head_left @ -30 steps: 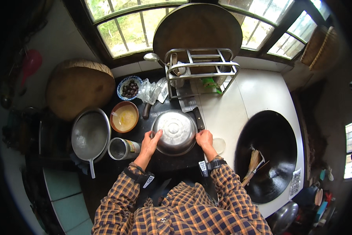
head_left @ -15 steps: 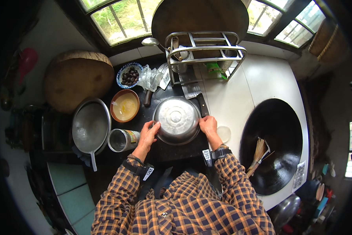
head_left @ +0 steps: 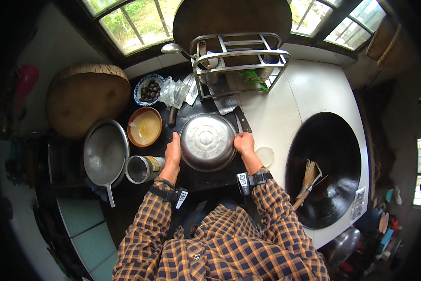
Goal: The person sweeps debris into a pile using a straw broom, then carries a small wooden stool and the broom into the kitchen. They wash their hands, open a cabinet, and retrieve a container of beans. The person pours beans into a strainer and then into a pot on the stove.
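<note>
An upturned silver metal basin [head_left: 206,161] rests on the black countertop in front of me, its round base facing up. My left hand [head_left: 173,158] is held upright at the basin's left side, fingers straight and together; whether the palm touches the metal is hard to see. At the right side, my right hand [head_left: 246,148] has its fingers curled against the basin's rim, with the fingertips partly hidden. Just beyond that hand lies a cleaver [head_left: 242,120] with a dark handle.
To the left stand a brown bowl of pale liquid [head_left: 145,127], an open jar [head_left: 144,169], a metal strainer [head_left: 105,157] and a patterned bowl of dark round fruit [head_left: 149,90]. A metal rack [head_left: 241,59] is behind. A wok [head_left: 323,187] holding a brush [head_left: 307,182] is at right.
My left hand has gone from fingers bent on the basin's rim to straight along its side. The right hand's fingers have curled more closely. The whole view has shifted slightly.
</note>
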{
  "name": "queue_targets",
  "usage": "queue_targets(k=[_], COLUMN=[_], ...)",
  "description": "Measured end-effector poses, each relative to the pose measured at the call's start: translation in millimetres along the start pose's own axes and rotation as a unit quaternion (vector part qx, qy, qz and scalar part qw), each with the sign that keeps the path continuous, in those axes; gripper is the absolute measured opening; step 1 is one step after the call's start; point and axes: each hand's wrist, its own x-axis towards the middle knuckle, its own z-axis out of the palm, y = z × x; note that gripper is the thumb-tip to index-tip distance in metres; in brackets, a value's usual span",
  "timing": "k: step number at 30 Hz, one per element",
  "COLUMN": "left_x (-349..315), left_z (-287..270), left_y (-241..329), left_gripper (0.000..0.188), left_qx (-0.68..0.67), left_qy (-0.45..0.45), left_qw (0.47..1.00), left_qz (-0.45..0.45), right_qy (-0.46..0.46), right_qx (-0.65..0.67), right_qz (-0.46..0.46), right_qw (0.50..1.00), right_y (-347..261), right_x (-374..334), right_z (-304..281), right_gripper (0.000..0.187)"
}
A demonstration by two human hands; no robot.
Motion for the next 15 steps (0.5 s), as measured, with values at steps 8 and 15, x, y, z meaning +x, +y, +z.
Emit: queue_targets(k=[8, 15], left_x=[0.1, -16.4], left_z=[-1.4, -2.4], left_y=[7.9, 8.5], left_gripper=[0.08, 0.06], left_qx=[-0.06, -0.036], left_qy=[-0.02, -0.03], left_qw=[0.992, 0.995], left_qz=[-0.114, -0.092], right_qy=[-0.061, -0.077], right_qx=[0.005, 0.028], right_qz=[0.09, 0.095], right_qw=[0.994, 0.992], right_y=[-4.3, -12.2], right_x=[17.8, 10.2], right_z=[3.0, -7.8], right_gripper=[0.049, 0.059])
